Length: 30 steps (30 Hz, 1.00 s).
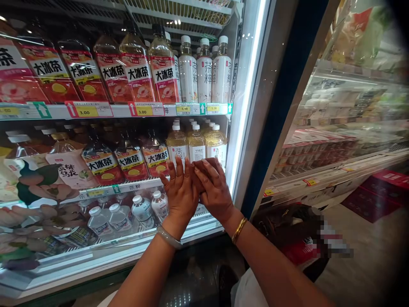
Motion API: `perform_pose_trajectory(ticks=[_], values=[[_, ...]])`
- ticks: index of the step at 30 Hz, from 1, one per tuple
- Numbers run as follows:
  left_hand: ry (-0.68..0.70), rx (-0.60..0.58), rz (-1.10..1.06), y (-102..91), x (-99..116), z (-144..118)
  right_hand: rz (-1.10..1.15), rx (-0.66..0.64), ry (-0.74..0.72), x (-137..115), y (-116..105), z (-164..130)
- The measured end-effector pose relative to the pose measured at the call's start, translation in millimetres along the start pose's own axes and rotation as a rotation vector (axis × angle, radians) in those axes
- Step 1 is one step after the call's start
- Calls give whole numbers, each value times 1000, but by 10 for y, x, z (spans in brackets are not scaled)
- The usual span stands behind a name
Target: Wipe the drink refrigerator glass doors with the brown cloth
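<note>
White-capped tea bottles [196, 152] stand upright at the right end of the middle shelf [153, 183], long axes vertical, caps up, labels reading 茶粹 facing out. Farther left on that shelf, dark-topped bottles [128, 164] read 大冰茶; above it, price tags [88, 110] show 3.00. Before its right end, the left hand [181, 194] and right hand [217, 192] rise side by side, backs toward the camera; the left fingers are straight and spread, the right ones slightly bent beside a brown shape [198, 184], whether gripping it cannot be told.
</note>
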<state>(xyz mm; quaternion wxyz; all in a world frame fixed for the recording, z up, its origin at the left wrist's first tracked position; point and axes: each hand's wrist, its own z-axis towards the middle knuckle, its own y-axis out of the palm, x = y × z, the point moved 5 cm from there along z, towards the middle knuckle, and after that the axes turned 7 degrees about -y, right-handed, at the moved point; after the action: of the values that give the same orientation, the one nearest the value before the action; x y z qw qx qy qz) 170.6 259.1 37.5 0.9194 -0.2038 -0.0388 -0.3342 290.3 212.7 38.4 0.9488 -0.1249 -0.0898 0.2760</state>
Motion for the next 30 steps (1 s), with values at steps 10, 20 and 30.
perform_pose_trajectory(ticks=[10,20,30], values=[[-2,-19,8,-10,31,-1,11,53,107,137,-130,120],[15,-14,-21,-47,14,12,15,-40,5,34,-32,-26],[-5,-15,-16,-33,15,2,17,38,60,67,-74,197]])
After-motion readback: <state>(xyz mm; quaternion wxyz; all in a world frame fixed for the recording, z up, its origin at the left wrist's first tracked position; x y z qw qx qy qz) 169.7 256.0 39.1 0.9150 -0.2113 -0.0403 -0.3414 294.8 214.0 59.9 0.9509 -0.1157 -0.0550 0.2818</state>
